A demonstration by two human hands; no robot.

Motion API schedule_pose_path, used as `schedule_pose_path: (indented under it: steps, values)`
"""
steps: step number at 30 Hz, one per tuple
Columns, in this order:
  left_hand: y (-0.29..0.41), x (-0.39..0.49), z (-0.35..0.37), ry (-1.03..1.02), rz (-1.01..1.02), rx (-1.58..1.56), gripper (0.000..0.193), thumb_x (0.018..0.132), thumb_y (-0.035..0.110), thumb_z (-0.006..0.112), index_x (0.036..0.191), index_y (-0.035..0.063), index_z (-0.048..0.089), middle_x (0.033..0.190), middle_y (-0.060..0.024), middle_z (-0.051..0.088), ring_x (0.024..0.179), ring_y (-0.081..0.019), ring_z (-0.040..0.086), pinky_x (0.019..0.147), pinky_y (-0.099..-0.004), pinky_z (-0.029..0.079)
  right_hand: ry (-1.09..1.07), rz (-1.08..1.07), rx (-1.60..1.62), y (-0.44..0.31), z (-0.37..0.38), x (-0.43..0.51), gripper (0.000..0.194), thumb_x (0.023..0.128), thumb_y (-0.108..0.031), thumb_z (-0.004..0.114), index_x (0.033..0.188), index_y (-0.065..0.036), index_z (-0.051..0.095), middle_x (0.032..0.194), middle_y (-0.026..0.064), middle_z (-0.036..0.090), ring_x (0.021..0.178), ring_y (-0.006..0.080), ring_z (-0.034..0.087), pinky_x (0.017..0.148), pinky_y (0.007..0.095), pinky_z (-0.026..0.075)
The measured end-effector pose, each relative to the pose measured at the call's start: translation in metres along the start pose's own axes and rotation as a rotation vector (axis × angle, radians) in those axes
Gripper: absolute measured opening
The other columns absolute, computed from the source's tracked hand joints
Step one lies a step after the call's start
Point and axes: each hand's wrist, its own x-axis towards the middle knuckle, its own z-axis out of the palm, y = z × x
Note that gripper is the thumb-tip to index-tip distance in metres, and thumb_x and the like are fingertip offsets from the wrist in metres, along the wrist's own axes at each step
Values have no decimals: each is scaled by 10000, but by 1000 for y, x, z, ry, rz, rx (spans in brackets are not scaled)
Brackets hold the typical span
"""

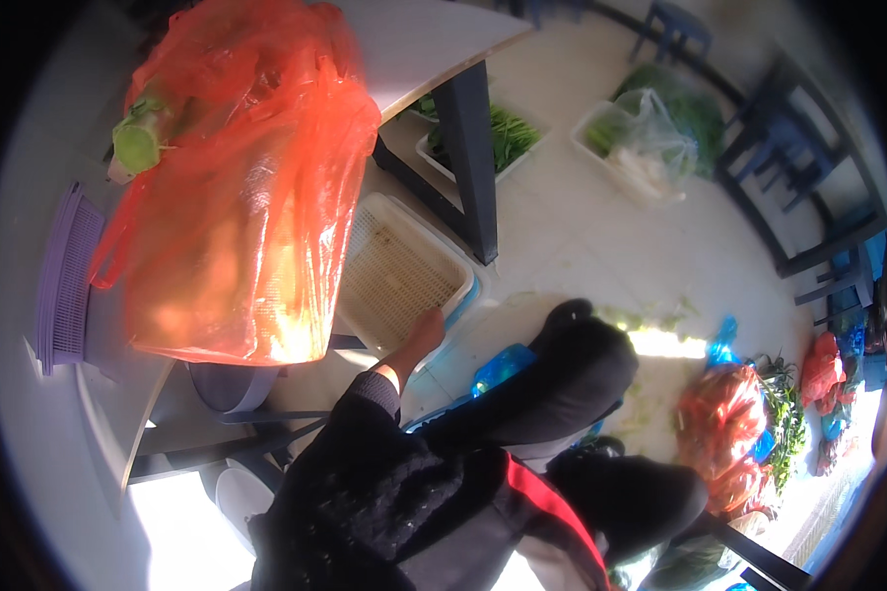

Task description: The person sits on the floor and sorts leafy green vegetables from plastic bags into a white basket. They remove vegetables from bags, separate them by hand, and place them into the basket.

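My left hand (pixel 427 330) grips the near rim of a white rectangular plastic basket (pixel 399 273) with a slatted mesh bottom. Nothing but small dark specks shows inside it. A blue plastic edge (pixel 464 301) peeks out beneath that basket, below the table's level. My right hand is out of view. Above and left of my left hand, a full translucent red plastic bag (pixel 244 221) stands on the table and hides part of the basket. From its side pokes the cut end of a thick green vegetable stalk (pixel 137 146).
Purple plastic baskets (pixel 74 281) stand on the table (pixel 451 44), beside a dark table leg (pixel 466 155). Floor trays hold leafy greens (pixel 510 137) and bagged vegetables (pixel 650 148). Red bags (pixel 721 421) and loose greens (pixel 783 428) lie right of my knees. Blue stools (pixel 676 33) stand behind.
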Motion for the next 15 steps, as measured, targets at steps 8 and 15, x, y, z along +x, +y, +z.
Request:
schedule_pose_path:
  steps: [8, 15]
  values:
    - [-15, -6, -25, -86, 113, 31, 178, 827, 61, 528, 846, -26, 682, 854, -271, 668, 834, -415, 671, 742, -474, 532, -20, 78, -13, 33, -15, 6, 165, 859, -54, 651, 1021, -25, 633, 793, 116, 647, 644, 193, 668, 496, 290, 541]
    - [16, -26, -158, 47, 186, 77, 137, 880, 83, 554, 939, -32, 600, 861, -236, 676, 822, -423, 665, 700, -464, 530, 61, -199, -305, 44, -46, -14, 237, 817, -146, 643, 996, -2, 699, 842, 135, 710, 708, 227, 696, 618, 335, 548]
